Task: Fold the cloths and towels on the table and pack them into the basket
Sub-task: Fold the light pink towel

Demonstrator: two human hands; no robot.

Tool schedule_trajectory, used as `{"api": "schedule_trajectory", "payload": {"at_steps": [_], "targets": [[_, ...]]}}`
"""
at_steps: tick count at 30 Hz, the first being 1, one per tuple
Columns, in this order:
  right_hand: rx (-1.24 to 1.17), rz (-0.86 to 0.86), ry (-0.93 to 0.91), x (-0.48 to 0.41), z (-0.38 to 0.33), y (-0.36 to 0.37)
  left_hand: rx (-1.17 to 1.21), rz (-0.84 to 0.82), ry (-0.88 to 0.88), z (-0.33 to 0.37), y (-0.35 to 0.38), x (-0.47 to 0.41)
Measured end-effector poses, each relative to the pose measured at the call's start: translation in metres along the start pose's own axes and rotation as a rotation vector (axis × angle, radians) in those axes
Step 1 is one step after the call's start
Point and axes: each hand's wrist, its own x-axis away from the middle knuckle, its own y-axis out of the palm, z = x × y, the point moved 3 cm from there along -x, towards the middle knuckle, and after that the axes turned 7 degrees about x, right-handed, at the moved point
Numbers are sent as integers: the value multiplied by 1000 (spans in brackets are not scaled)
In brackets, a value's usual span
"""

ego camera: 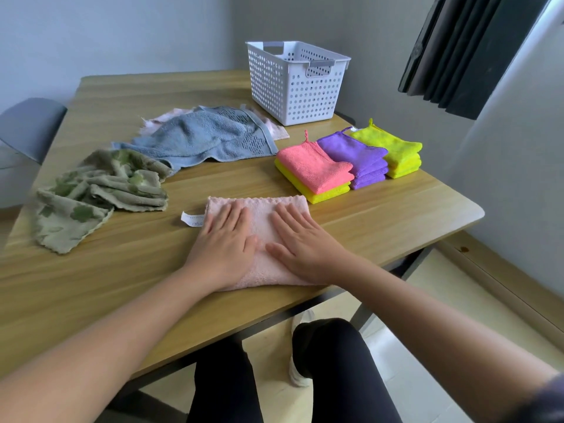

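Observation:
A folded light pink towel (263,222) lies near the table's front edge, a white label sticking out at its left. My left hand (224,244) and my right hand (300,241) press flat on it side by side, fingers straight. Behind it, folded cloths sit in piles: a coral cloth on a yellow one (314,170), purple cloths (358,157), and lime cloths (393,151). A blue towel (207,137) lies unfolded over a pale pink cloth (276,129). A crumpled green patterned towel (100,193) is at the left. The white perforated basket (294,87) stands at the back.
The wooden table (396,215) has its right corner near a grey wall. A grey chair (29,129) stands at the far left. Dark curtains (464,53) hang at the upper right. My legs in dark trousers show under the table's front edge.

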Motion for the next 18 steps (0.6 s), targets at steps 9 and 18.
{"api": "schedule_trajectory", "payload": {"at_steps": [9,18], "targets": [[-7,-12,-163,33,6,-13,58,-53,261,-21,-9,36],[175,56,-393,62,2,11,-151,-137,313,-14,1,88]]}}
